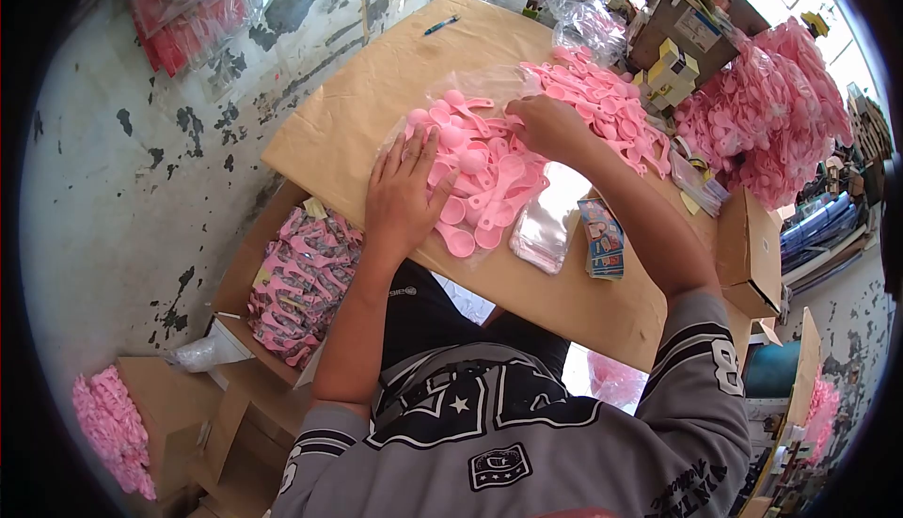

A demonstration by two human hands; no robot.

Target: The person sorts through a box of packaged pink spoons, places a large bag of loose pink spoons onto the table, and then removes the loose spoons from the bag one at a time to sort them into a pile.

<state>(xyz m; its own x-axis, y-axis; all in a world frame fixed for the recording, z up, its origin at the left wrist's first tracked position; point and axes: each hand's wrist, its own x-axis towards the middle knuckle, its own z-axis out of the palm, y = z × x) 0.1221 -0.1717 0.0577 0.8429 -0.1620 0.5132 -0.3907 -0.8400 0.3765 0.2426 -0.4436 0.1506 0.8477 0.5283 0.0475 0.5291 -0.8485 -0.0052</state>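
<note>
Left hand (400,203) lay spread against pink spoons (506,172) heaped on table (546,300) | right hand (553,130) curled over heap, hold unclear | risk: near-edge spoons could have fallen; cause: left palm nudging

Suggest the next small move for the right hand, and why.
Probably draw one scoop from the near pink pile toward the shiny plastic sleeves. The right hand's curled fingers are at the pile's far edge, the left hand lies spread on its left side, and the sleeves sit right beside it. Whether the right fingers grip anything, I can't tell.
</note>
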